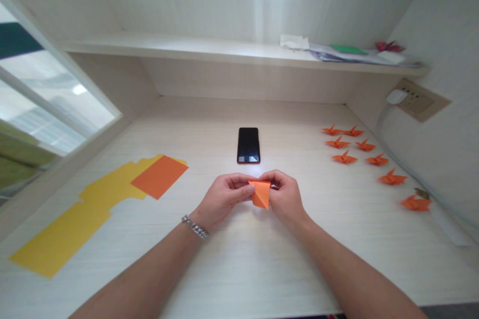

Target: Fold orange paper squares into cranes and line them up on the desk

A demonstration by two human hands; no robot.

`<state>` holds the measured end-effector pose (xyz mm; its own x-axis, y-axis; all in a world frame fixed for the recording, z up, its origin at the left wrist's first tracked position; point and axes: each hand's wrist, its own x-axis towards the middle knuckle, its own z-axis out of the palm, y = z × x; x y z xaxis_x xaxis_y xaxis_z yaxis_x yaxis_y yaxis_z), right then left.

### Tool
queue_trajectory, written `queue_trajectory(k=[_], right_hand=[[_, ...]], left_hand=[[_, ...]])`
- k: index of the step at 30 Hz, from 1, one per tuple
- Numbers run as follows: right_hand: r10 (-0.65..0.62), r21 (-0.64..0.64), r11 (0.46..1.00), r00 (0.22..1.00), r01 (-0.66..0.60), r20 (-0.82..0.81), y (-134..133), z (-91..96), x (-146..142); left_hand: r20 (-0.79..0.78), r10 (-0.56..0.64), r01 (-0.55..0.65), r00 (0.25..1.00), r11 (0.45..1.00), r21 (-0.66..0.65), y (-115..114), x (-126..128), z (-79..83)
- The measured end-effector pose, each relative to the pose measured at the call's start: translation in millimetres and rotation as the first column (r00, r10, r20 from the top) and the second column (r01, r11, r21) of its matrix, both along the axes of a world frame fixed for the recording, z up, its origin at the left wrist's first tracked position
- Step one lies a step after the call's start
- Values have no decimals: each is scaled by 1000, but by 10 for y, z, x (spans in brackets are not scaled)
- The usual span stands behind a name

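Note:
Between my two hands, just above the desk, is a small folded piece of orange paper (261, 195) with a pointed lower corner and a diagonal crease. My left hand (226, 193) pinches its left edge between thumb and fingers. My right hand (286, 194) grips its right side, with some of the fingertips hidden behind the paper. A silver chain bracelet (195, 227) circles my left wrist. Straight ahead of both hands a black phone (248, 145) lies flat.
Several orange paper cranes (344, 158) stand at the right, near a white cable (396, 159) plugged into a wall socket (419, 99). On the left, an orange sheet (160, 177) overlaps yellow paper sheets (67, 237). Papers (352, 55) lie on the shelf (209, 52).

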<state>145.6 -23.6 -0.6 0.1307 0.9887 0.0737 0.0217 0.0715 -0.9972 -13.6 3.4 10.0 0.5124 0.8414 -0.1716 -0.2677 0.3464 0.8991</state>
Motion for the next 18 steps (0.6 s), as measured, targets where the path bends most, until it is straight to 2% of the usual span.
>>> queue_trajectory(k=[12,18], right_hand=[[64,40,997,997,-66,45,-8,-7,45],[51,1,999,999,-51,-16,49,-47,46]], left_hand=[[-70,20,-19,997,999,26,7,-7,-15],[-47,29,-31,998,999,-37,6,-2,-15]])
